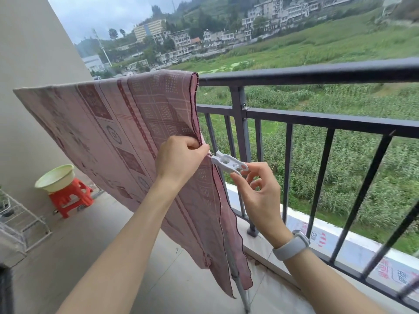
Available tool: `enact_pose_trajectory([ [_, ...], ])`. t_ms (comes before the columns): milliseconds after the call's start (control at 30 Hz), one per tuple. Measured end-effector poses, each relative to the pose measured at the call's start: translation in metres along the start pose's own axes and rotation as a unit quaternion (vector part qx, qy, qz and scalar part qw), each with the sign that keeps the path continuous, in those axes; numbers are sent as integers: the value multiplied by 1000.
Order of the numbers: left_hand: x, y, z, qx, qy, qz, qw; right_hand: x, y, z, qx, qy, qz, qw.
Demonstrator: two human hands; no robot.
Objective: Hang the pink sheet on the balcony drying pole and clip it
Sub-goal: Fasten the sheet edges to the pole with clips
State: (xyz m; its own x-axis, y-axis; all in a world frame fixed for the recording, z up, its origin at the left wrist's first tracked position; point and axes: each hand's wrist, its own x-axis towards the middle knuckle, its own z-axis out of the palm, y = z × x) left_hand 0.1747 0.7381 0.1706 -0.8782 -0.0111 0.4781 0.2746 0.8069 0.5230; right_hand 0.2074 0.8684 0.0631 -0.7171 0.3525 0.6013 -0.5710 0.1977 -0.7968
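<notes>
Left hand (pixel 179 160) is pinched tight on the pink sheet's (pixel 108 123) right edge, bunching the layers together. Right hand (pixel 258 193), fingers loosely curled, grips the white clip (pixel 229 163) by its tail, its nose touching that gathered edge. The sheet hangs draped beside the dark balcony railing (pixel 306 74).

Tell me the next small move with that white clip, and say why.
Probably let the right hand ease off the white clip and see whether it stays on. Its jaws already sit at the hanging edge of the pink sheet, just beside where the left hand pinches that edge, while the right hand's fingers touch only the clip's tail end. Whether it grips the fabric fully, I cannot tell.
</notes>
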Motion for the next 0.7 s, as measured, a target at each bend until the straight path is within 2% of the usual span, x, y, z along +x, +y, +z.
enact_pose_trajectory([
  [233,0,7,-3,55,7,26,998,9,-1,16,-55,44,-31,997],
  [367,-1,3,-2,62,17,46,997,16,1,27,-101,26,-22,994],
  [433,-3,0,-2,32,14,57,998,15,4,27,-95,12,-10,995],
  [567,-13,-10,-1,-102,-8,58,993,7,6,23,-69,-23,-3,997],
  [700,-33,-30,10,-189,20,54,980,-3,10,17,-68,-46,-5,997],
])
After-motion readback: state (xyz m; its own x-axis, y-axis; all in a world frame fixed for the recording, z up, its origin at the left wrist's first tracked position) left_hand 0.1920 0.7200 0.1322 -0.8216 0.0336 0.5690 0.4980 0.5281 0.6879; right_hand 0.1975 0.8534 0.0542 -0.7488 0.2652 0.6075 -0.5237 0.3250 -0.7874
